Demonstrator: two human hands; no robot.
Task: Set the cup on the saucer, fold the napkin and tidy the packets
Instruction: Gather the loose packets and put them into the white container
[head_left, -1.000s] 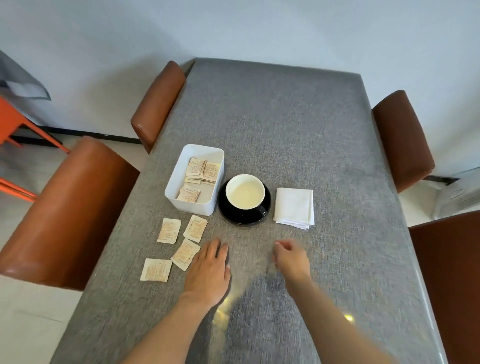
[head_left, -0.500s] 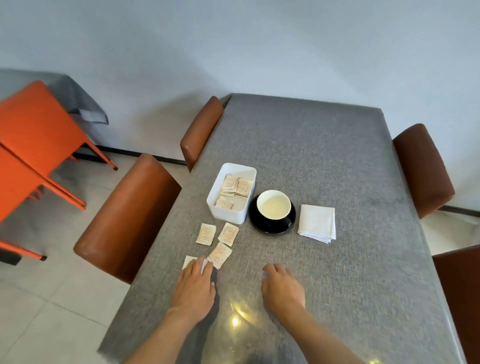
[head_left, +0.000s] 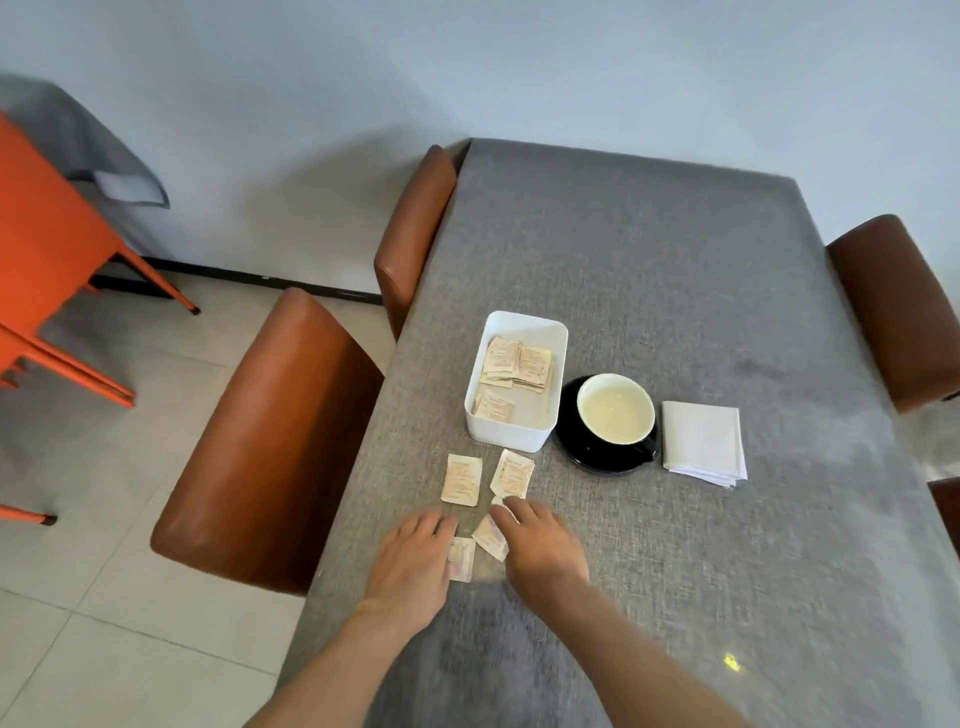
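A black cup (head_left: 616, 408) with a pale inside stands on a black saucer (head_left: 571, 447). Right of it lies a folded white napkin (head_left: 702, 441). A white tray (head_left: 519, 379) left of the saucer holds several packets. Two loose packets (head_left: 461, 479) (head_left: 513, 473) lie flat in front of the tray. My left hand (head_left: 415, 561) rests palm down over a third packet (head_left: 462, 558) by its thumb. My right hand (head_left: 543, 543) lies with its fingertips on a fourth packet (head_left: 491, 536). Neither hand has lifted a packet.
The grey table (head_left: 675, 291) runs away from me. Brown padded chairs stand at its left side (head_left: 270, 441) (head_left: 413, 228) and right side (head_left: 898, 312). Orange chairs (head_left: 47, 249) stand on the tiled floor at far left.
My right hand has moved left onto a loose packet beside my left hand. My left hand stays over the nearest packet. The camera has swung further left.
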